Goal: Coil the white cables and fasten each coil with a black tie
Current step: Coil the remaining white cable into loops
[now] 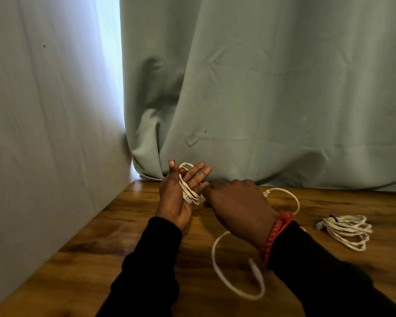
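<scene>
Left hand [178, 193], fingers straight, carries white cable [189, 191] loops; right hand [236, 207] pinches the strand, best kept taut and wound evenly. Finished coil [348, 229] lies right.

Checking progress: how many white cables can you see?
2. One cable is wound around the left hand, its slack looping under the right hand; one tied coil lies on the table, right.

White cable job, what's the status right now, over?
Left hand open, white cable looped round its fingers. Right hand feeding the loose length, grip hidden. Finished coil with black tie lies on table. Nothing in the way.
</scene>
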